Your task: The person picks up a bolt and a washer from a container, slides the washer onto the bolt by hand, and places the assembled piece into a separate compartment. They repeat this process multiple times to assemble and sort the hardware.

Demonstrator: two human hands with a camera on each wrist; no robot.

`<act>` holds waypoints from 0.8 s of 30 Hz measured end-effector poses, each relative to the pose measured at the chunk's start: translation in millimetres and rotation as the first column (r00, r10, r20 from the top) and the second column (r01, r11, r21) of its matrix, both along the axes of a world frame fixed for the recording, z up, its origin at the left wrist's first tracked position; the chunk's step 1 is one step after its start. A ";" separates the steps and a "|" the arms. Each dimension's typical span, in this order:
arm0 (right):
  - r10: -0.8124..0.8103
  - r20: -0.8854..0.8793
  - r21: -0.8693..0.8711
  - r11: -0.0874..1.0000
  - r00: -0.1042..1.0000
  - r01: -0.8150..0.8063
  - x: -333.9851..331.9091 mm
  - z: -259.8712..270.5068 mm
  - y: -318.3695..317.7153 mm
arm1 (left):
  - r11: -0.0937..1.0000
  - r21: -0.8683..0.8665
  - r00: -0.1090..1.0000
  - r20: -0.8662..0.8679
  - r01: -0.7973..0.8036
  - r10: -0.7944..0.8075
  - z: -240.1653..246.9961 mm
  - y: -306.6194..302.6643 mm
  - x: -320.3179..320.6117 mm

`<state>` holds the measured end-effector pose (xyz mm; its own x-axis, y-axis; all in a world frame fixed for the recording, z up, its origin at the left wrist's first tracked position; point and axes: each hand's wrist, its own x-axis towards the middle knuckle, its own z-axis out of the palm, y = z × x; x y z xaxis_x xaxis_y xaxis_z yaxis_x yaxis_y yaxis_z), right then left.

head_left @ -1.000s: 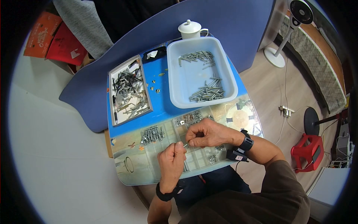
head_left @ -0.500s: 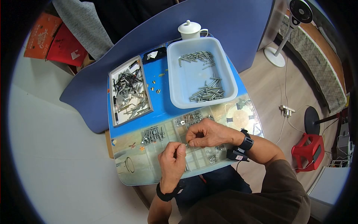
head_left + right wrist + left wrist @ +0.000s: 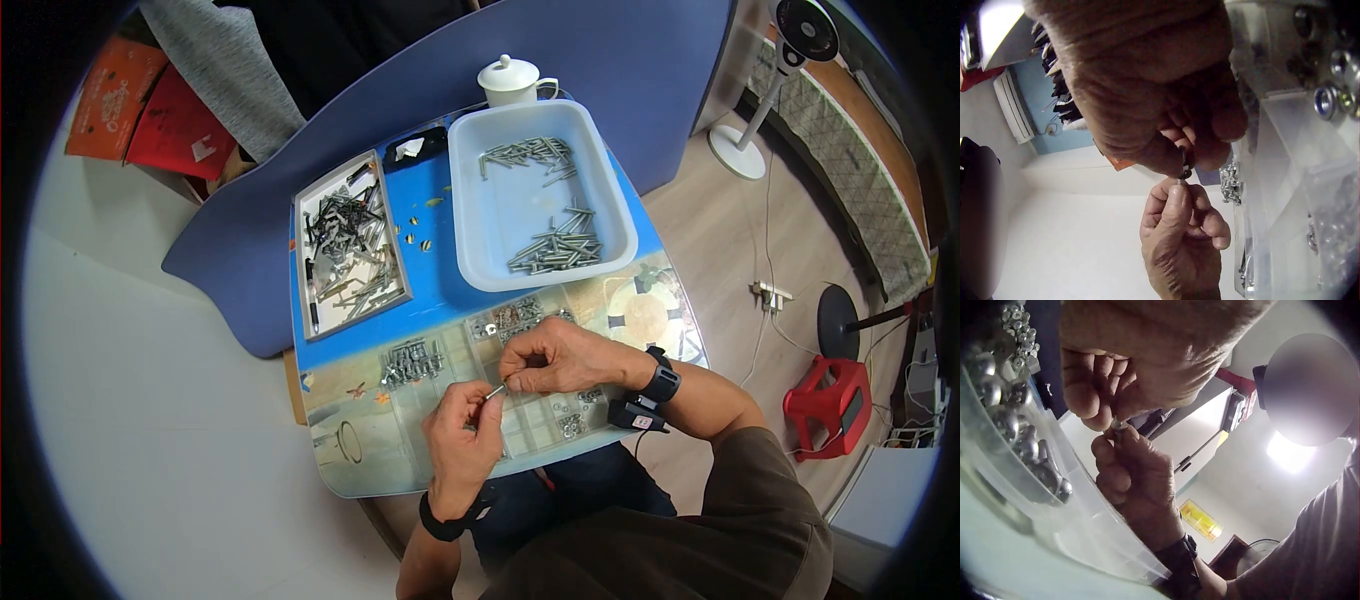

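Over the clear compartment box [image 3: 530, 425], both hands meet fingertip to fingertip. My left hand [image 3: 462, 440] pinches a thin silver bolt [image 3: 494, 392] between thumb and fingers. My right hand [image 3: 560, 357] pinches a small nut [image 3: 1186, 170] at the bolt's far end, partly covered by the fingertips. In the left wrist view, a bright metal ring [image 3: 1119, 424] shows where the two hands' fingertips come together. Several bolts [image 3: 410, 362] fill the box's left part, and nuts [image 3: 518, 315] lie in its upper compartments.
Behind the box stands a white tub [image 3: 470, 250] with two heaps of long bolts [image 3: 556, 250]. A shallow tray [image 3: 402, 290] of mixed screws [image 3: 342, 225] lies at the left. A lidded white cup [image 3: 508, 78] and a black pouch [image 3: 418, 148] sit further back.
The left thumb and fingers have shifted from a tighter curl, with the thumb now straighter along the bolt. More of the bolt shows than half a second ago. The right hand stays in place.
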<state>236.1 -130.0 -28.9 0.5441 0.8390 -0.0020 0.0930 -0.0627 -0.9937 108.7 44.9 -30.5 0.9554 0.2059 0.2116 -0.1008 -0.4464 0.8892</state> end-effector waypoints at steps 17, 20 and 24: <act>0.000 -0.009 -0.006 1.000 1.000 -0.001 0.4 1.4 -1.4 | 0.996 -0.071 0.991 -0.127 -0.061 0.051 12.1 -6.3 2.8; -0.001 -0.015 -0.006 1.000 1.000 0.001 -0.4 2.2 -0.3 | 0.996 -0.075 0.996 -0.068 -0.056 0.051 0.6 -1.8 -0.8; -0.001 -0.008 -0.010 1.000 1.000 0.001 0.1 1.7 -0.7 | 0.999 0.000 0.996 -0.077 -0.039 0.039 -4.6 2.1 0.6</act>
<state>236.2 -130.7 -27.2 0.5448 0.8385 -0.0147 0.0848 -0.0725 -0.9938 109.3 46.9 -35.2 0.9600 0.2439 0.1374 -0.0145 -0.4469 0.8945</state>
